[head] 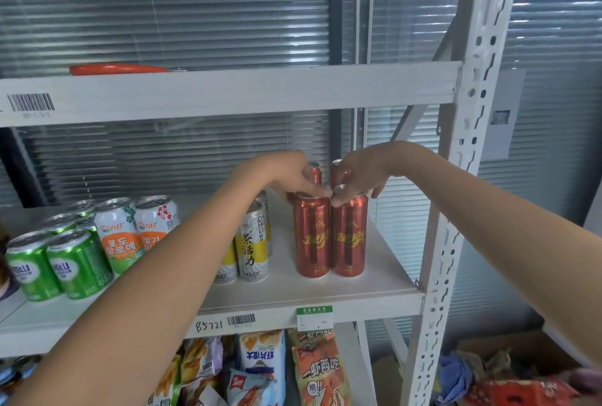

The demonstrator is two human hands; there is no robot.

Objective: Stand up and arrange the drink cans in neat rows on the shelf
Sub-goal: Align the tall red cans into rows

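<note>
Head view of a white metal shelf (325, 294) stocked with drink cans. At its right end stand four tall, slim red cans bearing gold lettering and a dark vertical stripe, arranged two by two. The front left red can (311, 236) and the front right red can (349, 236) stand upright, side by side and touching, near the front edge. Behind them, the rear left red can (315, 172) and the rear right red can (336, 171) show only their silver tops and red shoulders.

The left hand (291, 175) reaches in over the cans, its fingers curled down onto the top rim of the front left red can, gripping it from above. The right hand (360, 174) does likewise on the front right red can, thumb and fingertips pinching around its silver lid. The fingertips of the two hands nearly meet between the two lids.

Left of the red group stand slim silver-and-yellow tea cans (252, 249) in a front-to-back file, partly hidden by the left forearm. Farther left are white fruit-drink cans (119, 233) with orange labels, then short green cans (76, 263) in rows. Snack bags (321, 373) fill the level below. An orange-handled tool (117, 69) lies on the upper shelf.
</note>
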